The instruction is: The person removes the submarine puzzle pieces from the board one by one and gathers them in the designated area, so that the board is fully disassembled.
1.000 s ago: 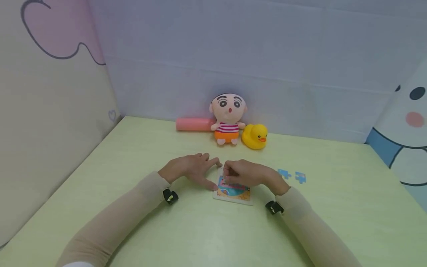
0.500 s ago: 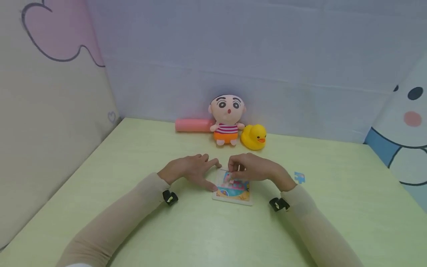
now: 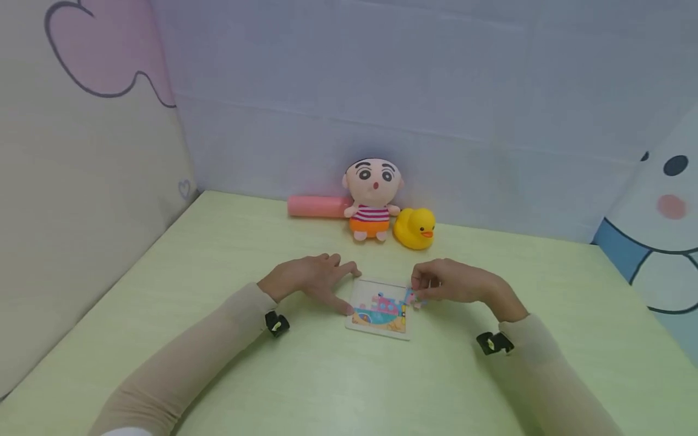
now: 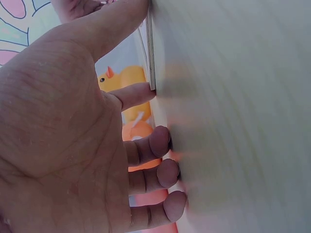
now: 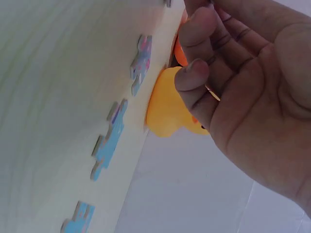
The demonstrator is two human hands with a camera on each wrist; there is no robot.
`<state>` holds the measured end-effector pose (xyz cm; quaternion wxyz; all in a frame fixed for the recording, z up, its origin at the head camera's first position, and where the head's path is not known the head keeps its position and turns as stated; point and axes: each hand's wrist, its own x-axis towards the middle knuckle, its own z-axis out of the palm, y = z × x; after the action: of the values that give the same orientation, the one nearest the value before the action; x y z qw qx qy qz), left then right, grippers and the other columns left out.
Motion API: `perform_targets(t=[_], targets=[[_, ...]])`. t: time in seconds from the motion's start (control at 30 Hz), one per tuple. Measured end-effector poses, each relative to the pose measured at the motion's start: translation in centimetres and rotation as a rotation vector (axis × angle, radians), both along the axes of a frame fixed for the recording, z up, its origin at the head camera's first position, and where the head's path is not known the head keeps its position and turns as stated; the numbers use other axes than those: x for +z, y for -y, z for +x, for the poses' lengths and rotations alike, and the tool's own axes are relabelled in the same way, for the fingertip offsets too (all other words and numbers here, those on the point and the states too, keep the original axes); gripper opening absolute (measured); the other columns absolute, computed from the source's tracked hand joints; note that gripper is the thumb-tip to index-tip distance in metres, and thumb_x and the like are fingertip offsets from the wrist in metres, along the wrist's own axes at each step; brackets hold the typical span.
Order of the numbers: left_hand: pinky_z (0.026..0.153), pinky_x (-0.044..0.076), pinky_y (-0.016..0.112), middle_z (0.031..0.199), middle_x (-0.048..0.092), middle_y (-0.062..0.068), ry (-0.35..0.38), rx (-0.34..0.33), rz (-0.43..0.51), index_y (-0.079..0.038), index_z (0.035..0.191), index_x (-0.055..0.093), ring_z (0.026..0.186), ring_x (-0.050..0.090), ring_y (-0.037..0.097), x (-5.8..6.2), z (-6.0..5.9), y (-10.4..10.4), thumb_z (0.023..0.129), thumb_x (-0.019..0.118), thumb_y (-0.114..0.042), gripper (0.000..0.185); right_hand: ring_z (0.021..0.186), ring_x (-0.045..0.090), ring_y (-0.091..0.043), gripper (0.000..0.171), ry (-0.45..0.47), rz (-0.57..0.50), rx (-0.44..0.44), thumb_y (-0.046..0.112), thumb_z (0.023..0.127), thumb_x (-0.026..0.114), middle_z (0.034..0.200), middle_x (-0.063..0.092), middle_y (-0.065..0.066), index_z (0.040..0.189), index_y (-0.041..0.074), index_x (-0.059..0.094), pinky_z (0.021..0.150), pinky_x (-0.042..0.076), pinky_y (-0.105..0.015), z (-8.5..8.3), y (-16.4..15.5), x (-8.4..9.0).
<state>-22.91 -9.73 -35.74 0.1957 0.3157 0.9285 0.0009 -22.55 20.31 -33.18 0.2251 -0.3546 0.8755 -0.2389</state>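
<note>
A jigsaw is being filled in. The puzzle board (image 3: 380, 309) lies at the centre of the frame on the green table (image 3: 218, 254), steadied at its left edge by the left hand (image 3: 311, 278), fingers spread flat. The right hand (image 3: 452, 281) – fingers curled together – pinches a puzzle piece (image 3: 415, 298) at the board's right edge (loose pieces (image 5: 112, 138) lie near). The next move calls for aligning that piece with its gap. No writing can be read.
</note>
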Motion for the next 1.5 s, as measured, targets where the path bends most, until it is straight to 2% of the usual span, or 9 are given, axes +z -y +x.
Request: perform_targets(t=[0.23,0.43,0.7,1.03,1.2,1.33,1.5], targets=[[0.098,0.046,0.046,0.127,0.051,0.009,0.039,0.010,0.018,-0.030,0.146,0.040,0.114,0.050,0.026,-0.5,0.0,0.0,0.083,0.064,-0.071,0.078,0.079,0.056,-0.015,0.005,0.037,-0.012,0.022,0.016,0.096,0.068,0.086,0.062,0.004,0.095,0.013,0.065,0.069,0.046,-0.026,0.6,-2.3,-0.9],[0.098,0.045,0.046,0.127,0.051,0.008,0.012,0.012,0.022,-0.031,0.145,0.040,0.113,0.050,0.025,-0.3,0.0,0.1,0.083,0.064,-0.071,0.078,0.080,0.057,-0.016,0.005,0.020,-0.023,0.027,0.011,0.094,0.069,0.086,0.062,0.004,0.092,0.014,0.066,0.069,0.047,-0.027,0.2,-3.2,-0.8],[0.097,0.045,0.044,0.125,0.051,0.007,0.006,-0.007,0.039,-0.030,0.145,0.040,0.111,0.050,0.024,-0.2,-0.1,0.2,0.084,0.063,-0.071,0.077,0.078,0.054,-0.016,0.004,0.055,-0.021,-0.001,0.008,0.093,0.069,0.085,0.061,0.003,0.091,0.008,0.066,0.068,0.046,-0.026,0.0,-3.3,-0.5],[0.097,0.045,0.045,0.126,0.050,0.009,0.020,-0.001,0.023,-0.030,0.146,0.038,0.112,0.050,0.025,-0.1,-0.1,0.1,0.084,0.063,-0.070,0.078,0.078,0.056,-0.018,0.004,0.004,-0.015,-0.022,0.011,0.093,0.071,0.084,0.063,0.005,0.091,0.012,0.067,0.068,0.047,-0.026,-0.2,-2.5,-0.7],[0.097,0.045,0.046,0.127,0.050,0.010,0.034,-0.001,0.034,-0.032,0.146,0.037,0.113,0.050,0.026,-0.3,-0.1,0.1,0.084,0.062,-0.072,0.078,0.071,0.061,-0.020,0.004,0.047,-0.031,0.002,0.007,0.094,0.068,0.079,0.066,0.000,0.097,0.009,0.066,0.067,0.046,-0.026,-0.3,-1.2,-0.6],[0.097,0.046,0.047,0.129,0.049,0.009,0.022,0.019,0.019,-0.035,0.146,0.036,0.114,0.049,0.026,-0.3,0.0,0.2,0.082,0.063,-0.073,0.078,0.071,0.059,-0.017,0.005,0.042,-0.034,0.015,0.008,0.095,0.067,0.081,0.064,0.001,0.099,0.009,0.066,0.066,0.047,-0.026,-0.5,0.2,-0.5],[0.097,0.046,0.046,0.127,0.050,0.008,0.004,0.016,0.019,-0.036,0.146,0.035,0.113,0.050,0.026,-0.2,-0.1,0.3,0.083,0.063,-0.072,0.077,0.076,0.055,-0.015,0.007,0.037,0.009,-0.015,0.009,0.094,0.068,0.085,0.060,0.003,0.100,0.011,0.066,0.068,0.047,-0.027,-0.7,1.6,-0.4]])
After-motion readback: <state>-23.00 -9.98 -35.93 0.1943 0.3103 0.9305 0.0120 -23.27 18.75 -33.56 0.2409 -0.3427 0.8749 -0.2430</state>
